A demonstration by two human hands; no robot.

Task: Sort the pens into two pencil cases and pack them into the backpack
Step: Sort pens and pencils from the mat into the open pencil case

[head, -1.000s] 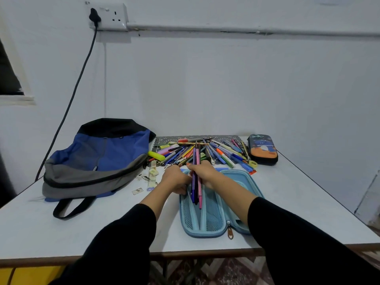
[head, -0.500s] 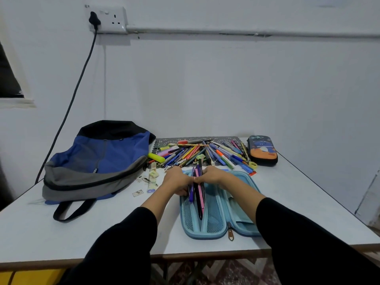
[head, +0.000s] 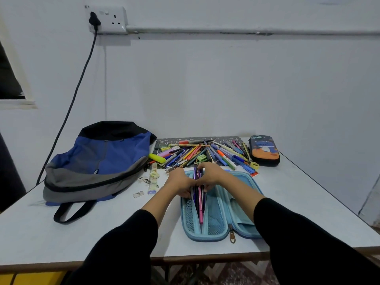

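Fingers point(head: 202, 187) of both hands pinch pens point(head: 199, 195) into blue case point(head: 221, 233); loose pile point(head: 205, 154) just beyond.

A white table point(head: 61, 233) fills the lower frame, its front edge trimmed in brown. On the wall at upper left sits a white double socket point(head: 107, 19) with a black plug in its left outlet; a dark cable point(head: 76, 93) hangs from it down toward the left. A grey conduit point(head: 246, 30) runs rightward from the socket. A dark window opening point(head: 8, 79) shows at the left edge. A patterned dark mat point(head: 164, 141) lies at the table's far centre. A pale ruler point(head: 153, 179) and small stickers point(head: 138, 194) lie left of centre.
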